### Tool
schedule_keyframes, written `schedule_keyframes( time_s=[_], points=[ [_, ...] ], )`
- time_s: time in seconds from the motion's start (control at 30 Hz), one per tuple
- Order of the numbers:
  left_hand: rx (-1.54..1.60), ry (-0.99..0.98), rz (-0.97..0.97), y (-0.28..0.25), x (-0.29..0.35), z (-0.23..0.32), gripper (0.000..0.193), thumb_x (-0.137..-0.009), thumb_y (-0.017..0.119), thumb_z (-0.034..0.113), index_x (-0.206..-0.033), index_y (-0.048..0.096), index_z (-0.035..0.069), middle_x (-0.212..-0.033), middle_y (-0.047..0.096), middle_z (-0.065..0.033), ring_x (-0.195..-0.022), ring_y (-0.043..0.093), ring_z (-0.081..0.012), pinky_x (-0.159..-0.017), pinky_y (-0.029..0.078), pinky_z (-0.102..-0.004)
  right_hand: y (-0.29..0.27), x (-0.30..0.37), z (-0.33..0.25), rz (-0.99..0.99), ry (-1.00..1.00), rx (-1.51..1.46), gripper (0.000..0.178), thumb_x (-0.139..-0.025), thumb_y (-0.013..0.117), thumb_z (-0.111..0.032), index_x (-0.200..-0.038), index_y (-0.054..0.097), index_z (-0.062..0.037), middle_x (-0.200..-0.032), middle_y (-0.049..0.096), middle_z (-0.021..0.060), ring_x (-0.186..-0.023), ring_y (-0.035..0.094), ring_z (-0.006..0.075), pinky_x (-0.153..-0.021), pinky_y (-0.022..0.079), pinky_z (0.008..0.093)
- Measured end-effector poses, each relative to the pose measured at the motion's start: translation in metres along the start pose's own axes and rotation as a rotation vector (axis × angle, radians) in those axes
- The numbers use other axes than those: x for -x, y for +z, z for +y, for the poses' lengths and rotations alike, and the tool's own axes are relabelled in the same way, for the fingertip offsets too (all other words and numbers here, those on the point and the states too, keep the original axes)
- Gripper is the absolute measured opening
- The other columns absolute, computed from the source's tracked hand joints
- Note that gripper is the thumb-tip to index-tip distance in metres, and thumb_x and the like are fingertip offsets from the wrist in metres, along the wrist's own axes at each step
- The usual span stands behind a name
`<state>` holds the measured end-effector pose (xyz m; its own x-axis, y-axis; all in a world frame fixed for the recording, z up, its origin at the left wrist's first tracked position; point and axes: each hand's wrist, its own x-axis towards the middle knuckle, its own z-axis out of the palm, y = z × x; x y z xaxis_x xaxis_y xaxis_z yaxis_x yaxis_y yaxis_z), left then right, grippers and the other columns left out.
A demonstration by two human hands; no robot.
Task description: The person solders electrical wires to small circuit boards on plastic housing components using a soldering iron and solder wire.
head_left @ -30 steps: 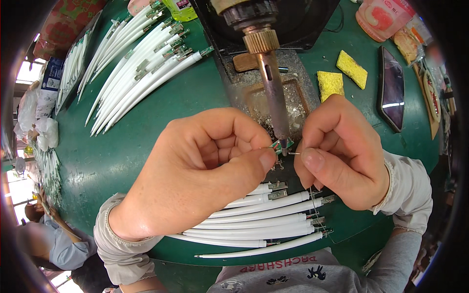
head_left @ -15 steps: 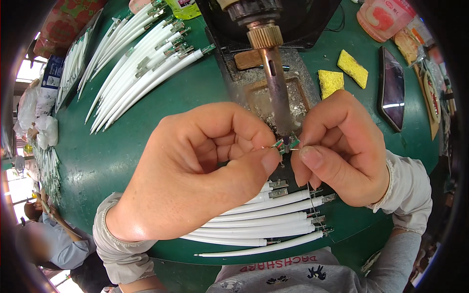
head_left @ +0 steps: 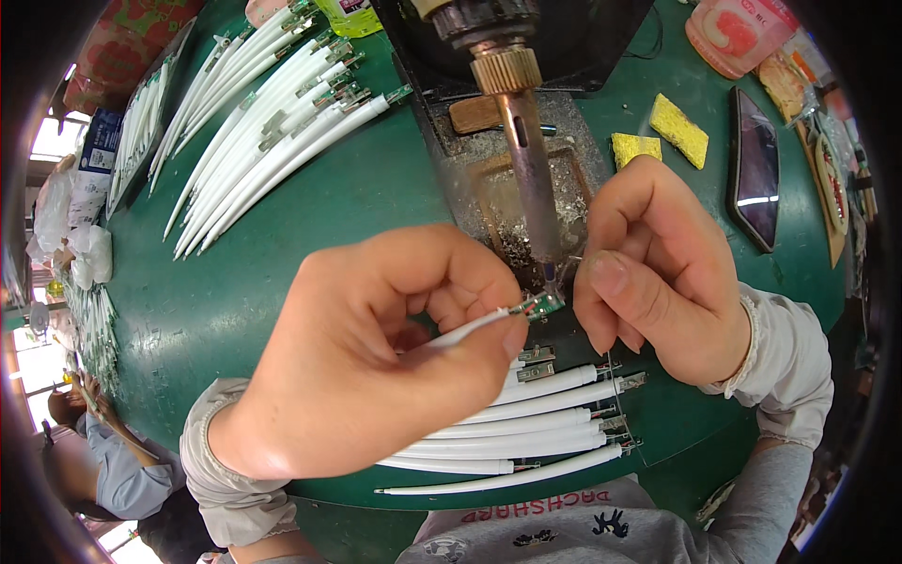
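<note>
My left hand (head_left: 385, 352) pinches a thin white tube (head_left: 467, 330) between thumb and forefinger. At the tube's end a small green circuit board (head_left: 543, 305) sticks out past my fingertips, with short wires at its base. Just above the board is the tip of a soldering iron (head_left: 533, 188), which points downward; whether they touch I cannot tell. To the right, my right hand (head_left: 662, 277) is closed in a pinch on thin solder wire (head_left: 613, 376), which trails down below the fingers. Its upper end lies close to the iron's tip.
Several finished-looking white tubes (head_left: 507, 437) lie in front of me, with more white tubes (head_left: 282, 141) at the back left. Behind the iron sits a grimy metal tray (head_left: 484, 179). Yellow sponges (head_left: 678, 132) and a phone (head_left: 754, 174) lie right. A person (head_left: 122, 465) sits far left.
My left hand has drawn down and slightly left, and the board now sits lower, just under the iron's tip. My right hand has moved slightly right, away from the board.
</note>
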<state>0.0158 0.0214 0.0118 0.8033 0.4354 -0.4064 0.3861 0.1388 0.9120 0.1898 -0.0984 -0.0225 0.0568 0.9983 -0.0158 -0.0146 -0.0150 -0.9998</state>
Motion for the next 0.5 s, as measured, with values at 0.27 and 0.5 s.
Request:
schedule_keyframes(
  time_s=[0.27, 0.5],
  points=[
    [-0.303, 0.328, -0.034, 0.007, 0.004, -0.010, 0.012, -0.073, 0.066, 0.001, -0.082, 0.060, -0.002, -0.079, 0.058, -0.0061, -0.064, 0.051, -0.0071, -0.053, 0.040, -0.0185, 0.001, 0.000, 0.005, 0.014, -0.021, -0.014, 0.021, -0.093, 0.047, -0.020, -0.092, 0.035, -0.0028, -0.060, 0.054, 0.0055, -0.043, 0.039, 0.0026, -0.041, 0.029, 0.0157],
    [-0.535, 0.535, -0.036, 0.008, -0.004, -0.020, 0.015, -0.068, 0.068, 0.001, -0.082, 0.062, 0.001, -0.076, 0.058, -0.0079, -0.064, 0.054, -0.0178, -0.056, 0.042, -0.0277, 0.000, 0.001, 0.004, -0.011, -0.031, 0.078, 0.019, -0.093, 0.046, -0.019, -0.093, 0.035, -0.0029, -0.062, 0.055, 0.0053, -0.044, 0.040, 0.0023, -0.042, 0.030, 0.0155]
  ],
)
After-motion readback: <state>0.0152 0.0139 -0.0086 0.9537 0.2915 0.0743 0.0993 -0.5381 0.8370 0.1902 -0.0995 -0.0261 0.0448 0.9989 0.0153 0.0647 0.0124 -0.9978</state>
